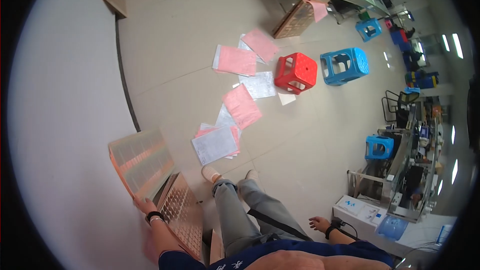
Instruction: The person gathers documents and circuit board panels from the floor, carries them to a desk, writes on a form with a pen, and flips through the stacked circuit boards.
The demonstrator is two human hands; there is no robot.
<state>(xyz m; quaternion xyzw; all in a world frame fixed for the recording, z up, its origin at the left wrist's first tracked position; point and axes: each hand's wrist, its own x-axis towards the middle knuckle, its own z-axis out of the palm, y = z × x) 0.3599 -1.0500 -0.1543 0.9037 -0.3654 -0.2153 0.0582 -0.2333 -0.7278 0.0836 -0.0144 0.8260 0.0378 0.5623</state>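
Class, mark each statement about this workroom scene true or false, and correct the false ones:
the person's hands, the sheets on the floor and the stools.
1. The left hand holds the edge of a pale, orange-edged rectangular panel. True.
2. The right hand holds a pink sheet. False: it is empty, its fingers apart.
3. The red plastic stool is nearer to the spread-out sheets than the large blue plastic stool beside it is. True.
4. Every sheet on the floor is pink. False: pink sheets lie among whitish sheets.
5. The red stool is stacked on the blue one. False: they are side by side on the pale tiled floor.
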